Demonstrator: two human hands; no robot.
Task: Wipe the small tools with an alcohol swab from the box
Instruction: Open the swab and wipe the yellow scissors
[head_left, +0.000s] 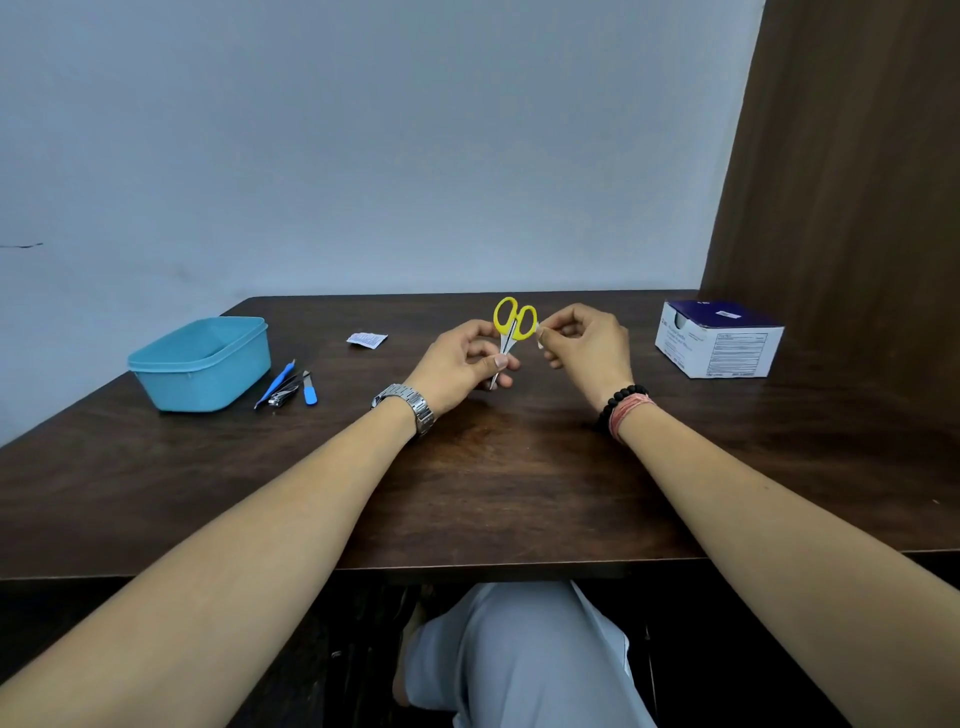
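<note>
**Desk inventory: scissors in hand, swab at the handle**

Item 1. Scissors (513, 332), yellow handles, steel blades. I logged them held upright above the dark wooden table (493, 488), handles up, blades pointing down into the left hand (457, 366). That hand gripped the blades, thumb and fingers curled round them. A metal watch (410, 405) sat on its wrist.

Item 2. Alcohol swab (539, 336), a small pale scrap. I saw it pinched between the thumb and forefinger of the right hand (582, 348), touching the outer edge of the right handle loop. The remaining fingers of that hand were curled. A black bead bracelet (623, 402) and a reddish thread band were on that wrist.

Item 3. Swab box (719, 340), white with a dark blue top, stood at the table's far right, well apart from both hands.

Item 4. Torn sachet wrapper (367, 339), white, lay flat on the table to the left of the scissors.

Item 5. Tub (200, 364), light blue plastic, open, stood at the table's left. Its contents I could not tell.

Item 6. Small tools (288, 387), a cluster just beside the tub on its right: a blue-handled pick, a nail clipper and a short blue-handled file, all lying on the table, close together.
</note>
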